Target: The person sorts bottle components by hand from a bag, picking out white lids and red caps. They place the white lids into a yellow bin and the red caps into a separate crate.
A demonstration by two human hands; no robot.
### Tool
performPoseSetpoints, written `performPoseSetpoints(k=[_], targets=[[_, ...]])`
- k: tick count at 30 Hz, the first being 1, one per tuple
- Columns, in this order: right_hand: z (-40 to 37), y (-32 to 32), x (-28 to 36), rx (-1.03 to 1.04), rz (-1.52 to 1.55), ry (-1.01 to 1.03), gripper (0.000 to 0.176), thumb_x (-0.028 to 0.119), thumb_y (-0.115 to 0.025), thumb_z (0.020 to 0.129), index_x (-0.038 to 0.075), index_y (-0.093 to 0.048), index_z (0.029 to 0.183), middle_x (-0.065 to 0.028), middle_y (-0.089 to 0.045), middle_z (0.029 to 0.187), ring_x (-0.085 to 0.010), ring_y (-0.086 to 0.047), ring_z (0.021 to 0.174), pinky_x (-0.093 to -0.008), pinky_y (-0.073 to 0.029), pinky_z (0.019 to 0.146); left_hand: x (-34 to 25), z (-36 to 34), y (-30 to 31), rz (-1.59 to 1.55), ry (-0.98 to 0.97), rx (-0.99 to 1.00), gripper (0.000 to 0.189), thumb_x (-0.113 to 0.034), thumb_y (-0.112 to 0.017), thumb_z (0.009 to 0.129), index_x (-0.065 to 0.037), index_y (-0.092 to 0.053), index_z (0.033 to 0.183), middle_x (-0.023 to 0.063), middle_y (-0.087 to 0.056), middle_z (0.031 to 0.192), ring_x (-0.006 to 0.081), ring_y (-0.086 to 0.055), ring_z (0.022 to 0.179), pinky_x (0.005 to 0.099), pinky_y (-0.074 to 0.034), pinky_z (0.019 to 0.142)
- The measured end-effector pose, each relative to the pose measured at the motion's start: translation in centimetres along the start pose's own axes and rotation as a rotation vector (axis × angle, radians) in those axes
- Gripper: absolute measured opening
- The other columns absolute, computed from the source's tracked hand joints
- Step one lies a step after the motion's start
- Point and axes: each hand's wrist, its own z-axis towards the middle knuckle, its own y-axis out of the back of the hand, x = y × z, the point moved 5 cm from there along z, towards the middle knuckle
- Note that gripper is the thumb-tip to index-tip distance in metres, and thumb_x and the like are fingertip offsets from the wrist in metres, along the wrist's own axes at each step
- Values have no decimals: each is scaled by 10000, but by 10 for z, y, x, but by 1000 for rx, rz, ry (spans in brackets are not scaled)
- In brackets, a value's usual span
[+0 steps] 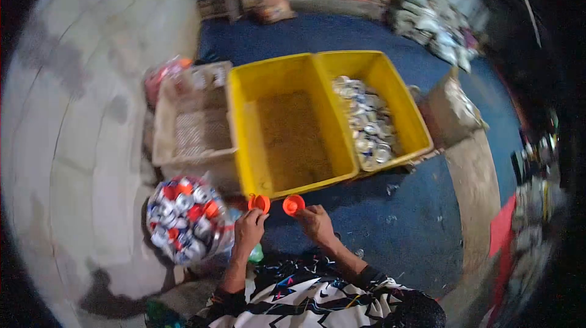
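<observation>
Pinching small round orange plastic cap (pixel 259 202) in left hand (pixel 249 228) | right hand (pixel 315 223) pinches second orange cap (pixel 293 204) | risk: fingertip grip may slip, cap rolls across blue floor (pixel 415 218)

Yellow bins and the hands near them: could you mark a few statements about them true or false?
The left hand holds the left orange piece, the right hand the right orange piece. True.
Both yellow bins hold silvery items. False: only the right yellow bin does; the left yellow bin holds brown grains.
A bag of round things lies beside the left hand. True.
The beige crate sits right of the bins. False: left of them.
</observation>
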Motion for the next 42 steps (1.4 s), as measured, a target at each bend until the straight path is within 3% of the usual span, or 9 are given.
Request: performPoseSetpoints(k=[10,16,24,28,32,33,36,38,42], targets=[[-95,192,-185,-273,-104,-372,112,155,-684,774,110,-696,876,-120,-668,873,-328,-611,802,-429,-500,710,-231,50,-222,-94,-492,426,148,-170,-698,809,-61,-618,869,163,-663,789,357,-656,744,427,-518,636],[-130,261,-265,-359,-235,-616,108,173,-697,762,127,-693,859,-116,-659,852,-330,-610,780,-438,-489,693,-317,73,-321,-101,-660,608,153,-152,-686,804,-55,-596,881,158,-659,823,358,-652,778,445,-518,646],[-40,382,-348,-635,-323,-708,127,203,-698,797,133,-680,902,-115,-633,796,-337,-621,763,-445,-491,670,-443,202,-421,-193,-947,609,106,-102,-635,814,-45,-583,886,189,-633,780,386,-632,762,466,-500,636],[21,443,-409,-741,-384,-771,292,273,-669,847,171,-629,1118,-128,-632,798,-342,-635,766,-450,-504,668,-517,285,-467,-152,-1027,463,112,-59,-585,820,-6,-591,918,220,-613,1031,397,-630,823,462,-512,699],[35,463,-446,-689,-401,-918,454,295,-663,851,181,-546,1275,-163,-669,870,-354,-656,800,-447,-518,712,-511,317,-489,-99,-958,347,153,-47,-582,818,35,-592,946,243,-537,1210,396,-623,889,464,-513,772],[29,461,-449,-708,-362,-939,459,287,-662,850,166,-543,1276,-168,-677,883,-355,-661,809,-444,-520,718,-497,319,-494,-177,-914,323,139,-68,-602,813,10,-616,926,222,-598,1088,387,-621,866,462,-504,770],[2,439,-456,-672,-260,-981,443,246,-658,848,113,-552,1257,-179,-692,907,-349,-675,827,-424,-527,735,-460,304,-473,-141,-677,415,109,-116,-634,812,-16,-643,855,192,-632,941,384,-617,821,454,-502,721],[-16,421,-457,-635,-187,-952,417,235,-656,846,88,-570,1226,-189,-689,917,-356,-673,833,-425,-526,740,-436,281,-446,-29,-504,349,136,-161,-666,804,-27,-650,784,172,-632,821,387,-609,784,459,-492,683],[-43,372,-451,-569,-27,-791,343,230,-661,841,53,-622,1131,-202,-679,919,-376,-661,831,-433,-520,743,-356,220,-407,46,-340,256,266,-259,-676,820,-14,-642,718,186,-624,748,379,-612,703,468,-478,616]])
